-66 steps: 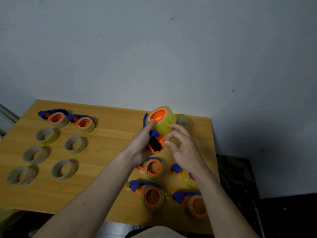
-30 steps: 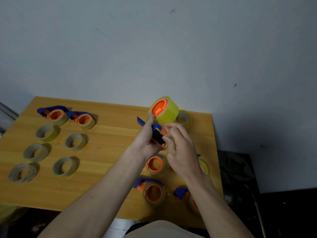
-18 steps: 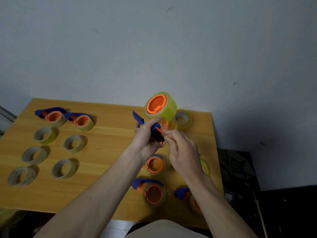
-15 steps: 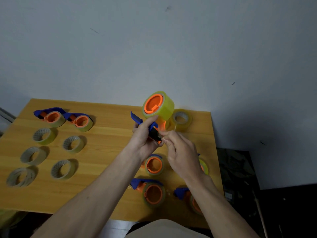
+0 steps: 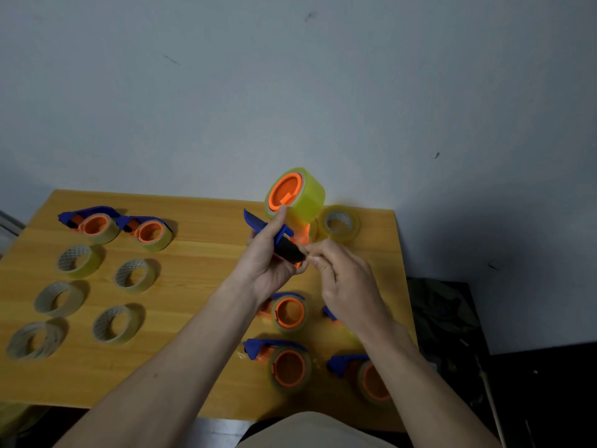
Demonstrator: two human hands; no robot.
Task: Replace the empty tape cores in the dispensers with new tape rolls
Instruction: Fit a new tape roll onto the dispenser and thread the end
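Gripping the dispenser (image 5: 280, 241) above the tabletop (image 5: 200, 260), roll (image 5: 295, 197) on its far end, the left hand (image 5: 266, 263) angles its near end toward the right hand (image 5: 347, 282), whose fingers (image 5: 312, 253) pinch there

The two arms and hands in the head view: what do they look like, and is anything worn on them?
Both forearms are bare as far as the picture shows: no sleeve, no glove, no watch or bracelet can be seen. No ring shows on the fingers of the left hand or the right hand. The left forearm bears one small dark spot. A pale garment edge shows at the bottom of the picture.
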